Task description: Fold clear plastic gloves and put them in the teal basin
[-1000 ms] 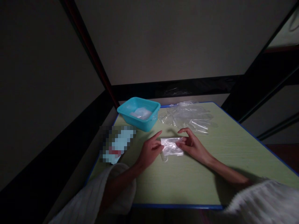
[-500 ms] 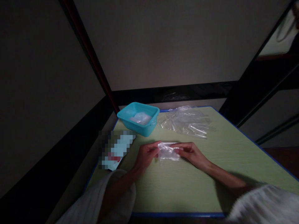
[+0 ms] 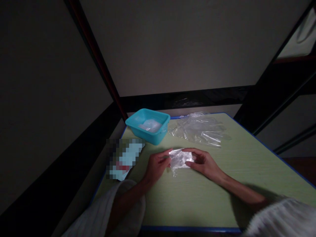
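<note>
Between my two hands is a folded clear plastic glove (image 3: 181, 158), a small shiny rectangle just above or on the table; I cannot tell which. My left hand (image 3: 158, 164) pinches its left edge between thumb and fingers. At its right side my right hand (image 3: 203, 162) grips it, fingers along the top edge and thumb on the front face. A loose bit of film hangs from its lower left corner. Behind it, thin clear disposable gloves (image 3: 199, 128) lie spread flat in a loose pile.
A turquoise plastic basket (image 3: 154, 137) at the back left holds whitish, crumpled clear plastic. To the left of my left hand lies a flat pale-blue item (image 3: 127, 158), partly blurred out. The light green table (image 3: 192, 204) has a blue edge and stands against a wall.
My right hand's thumb and fingers have spread further apart on the folded glove, which now looks flatter and tilted. A loose bit now dangles at its lower left. The view shifted slightly.
</note>
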`<state>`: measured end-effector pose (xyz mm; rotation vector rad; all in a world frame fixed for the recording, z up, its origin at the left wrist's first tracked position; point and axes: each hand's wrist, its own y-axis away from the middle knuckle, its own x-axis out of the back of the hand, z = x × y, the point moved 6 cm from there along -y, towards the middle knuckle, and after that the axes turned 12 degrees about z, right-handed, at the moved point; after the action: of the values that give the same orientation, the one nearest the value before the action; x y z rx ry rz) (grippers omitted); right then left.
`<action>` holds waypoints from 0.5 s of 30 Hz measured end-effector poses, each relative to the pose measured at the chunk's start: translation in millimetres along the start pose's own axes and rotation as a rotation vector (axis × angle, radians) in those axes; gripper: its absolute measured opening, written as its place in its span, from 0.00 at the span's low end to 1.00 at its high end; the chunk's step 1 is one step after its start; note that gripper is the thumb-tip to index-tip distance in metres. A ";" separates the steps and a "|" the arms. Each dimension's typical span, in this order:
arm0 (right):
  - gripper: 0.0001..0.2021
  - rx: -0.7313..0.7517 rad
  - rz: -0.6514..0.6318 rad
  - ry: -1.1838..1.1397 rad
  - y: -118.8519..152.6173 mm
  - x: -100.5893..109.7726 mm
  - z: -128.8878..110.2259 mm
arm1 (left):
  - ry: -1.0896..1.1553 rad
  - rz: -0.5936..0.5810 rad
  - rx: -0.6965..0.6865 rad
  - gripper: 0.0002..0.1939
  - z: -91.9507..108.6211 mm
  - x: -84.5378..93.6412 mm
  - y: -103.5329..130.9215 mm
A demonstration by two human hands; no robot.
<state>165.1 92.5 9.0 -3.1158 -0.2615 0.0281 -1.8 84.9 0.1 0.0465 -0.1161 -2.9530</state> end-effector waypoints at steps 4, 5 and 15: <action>0.20 0.028 0.034 0.025 1.4 2.1 -6.2 | 0.037 0.055 -0.025 0.28 9.4 1.4 3.0; 0.20 0.034 0.046 0.042 1.4 3.4 -7.3 | 0.072 0.095 -0.033 0.28 12.7 4.3 2.0; 0.20 0.049 0.085 0.144 -0.2 13.4 -4.2 | 0.299 0.392 -0.071 0.19 44.3 60.9 -45.9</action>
<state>178.3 94.9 12.9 -3.0593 -0.1238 -0.1846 -71.8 121.8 39.1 0.4045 0.0202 -2.5221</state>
